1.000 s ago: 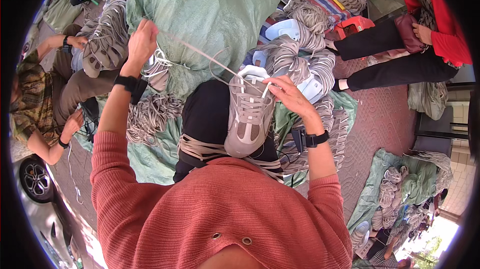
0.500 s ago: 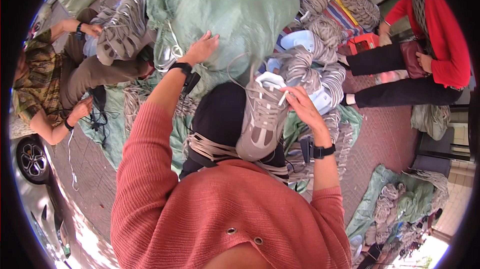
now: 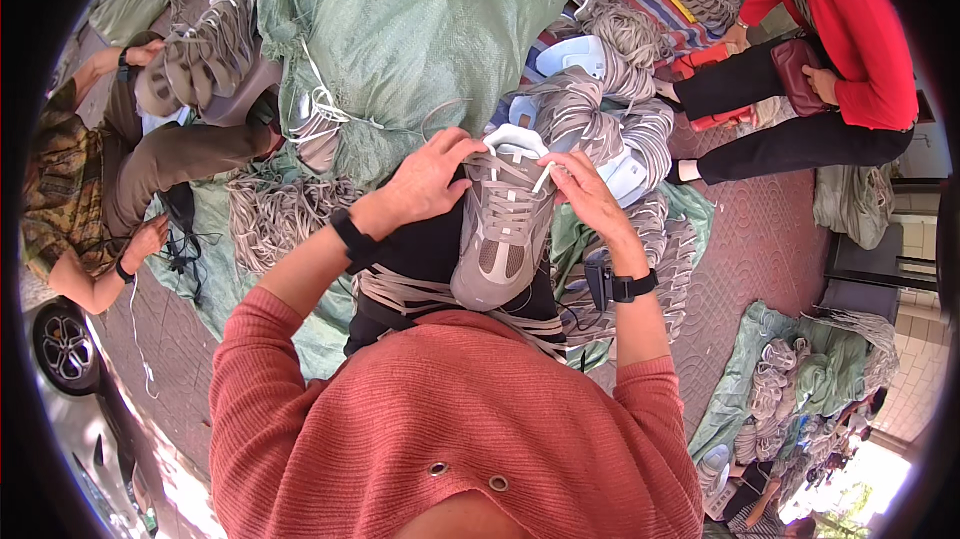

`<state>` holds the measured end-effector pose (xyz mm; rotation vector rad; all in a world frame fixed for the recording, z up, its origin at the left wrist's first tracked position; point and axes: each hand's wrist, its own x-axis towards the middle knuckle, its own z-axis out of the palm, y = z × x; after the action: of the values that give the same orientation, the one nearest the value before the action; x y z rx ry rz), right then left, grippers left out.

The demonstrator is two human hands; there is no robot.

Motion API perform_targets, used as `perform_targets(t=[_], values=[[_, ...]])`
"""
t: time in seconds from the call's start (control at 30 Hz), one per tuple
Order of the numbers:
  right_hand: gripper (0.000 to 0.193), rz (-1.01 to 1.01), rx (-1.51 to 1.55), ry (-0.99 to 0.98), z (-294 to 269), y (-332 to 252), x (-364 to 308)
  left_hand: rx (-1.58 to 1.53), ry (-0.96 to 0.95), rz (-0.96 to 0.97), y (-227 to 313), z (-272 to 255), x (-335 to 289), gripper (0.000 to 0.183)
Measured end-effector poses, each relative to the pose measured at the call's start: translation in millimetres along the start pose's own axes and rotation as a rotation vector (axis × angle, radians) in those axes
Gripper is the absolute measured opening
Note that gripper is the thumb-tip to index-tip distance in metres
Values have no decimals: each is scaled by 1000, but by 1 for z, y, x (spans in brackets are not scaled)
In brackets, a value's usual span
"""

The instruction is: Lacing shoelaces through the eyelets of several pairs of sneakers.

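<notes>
A grey-brown sneaker (image 3: 505, 224) with mesh panels and a white lining rests across my black-clad lap, toe toward me. Grey laces (image 3: 507, 207) cross its tongue. My left hand (image 3: 432, 177) reaches the left side of the collar, thumb and forefinger closed at the upper eyelets; the exact grip is partly hidden. On the opposite side, my right hand (image 3: 590, 197) pinches a short white stick-like piece (image 3: 543, 176) by the top eyelets; its kind is unclear. A thin lace loop arcs above the left fingers against a big green sack (image 3: 410, 39).
Bundled laces (image 3: 290, 219) lie on green sheeting at left. More sneakers and laces (image 3: 625, 134) are heaped at right. A seated person (image 3: 90, 169) handles shoes at left; another person in red (image 3: 860, 49) sits at right. A car wheel (image 3: 66, 344) shows lower left.
My left hand has come off the green sack, down and right to the sneaker's collar. My right hand stays by the top eyelets with the white piece. The whole view has shifted slightly.
</notes>
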<state>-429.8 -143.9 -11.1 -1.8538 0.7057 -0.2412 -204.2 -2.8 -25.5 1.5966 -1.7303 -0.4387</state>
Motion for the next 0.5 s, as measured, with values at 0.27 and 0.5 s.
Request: perform_targets(t=[0.27, 0.5], values=[[23, -13, -67, 32, 1, 0, 0, 246, 87, 16, -22, 18, 17, 11], [25, -116, -245, 60, 0, 2, 3, -885, -167, -503, -12, -23, 31, 10]])
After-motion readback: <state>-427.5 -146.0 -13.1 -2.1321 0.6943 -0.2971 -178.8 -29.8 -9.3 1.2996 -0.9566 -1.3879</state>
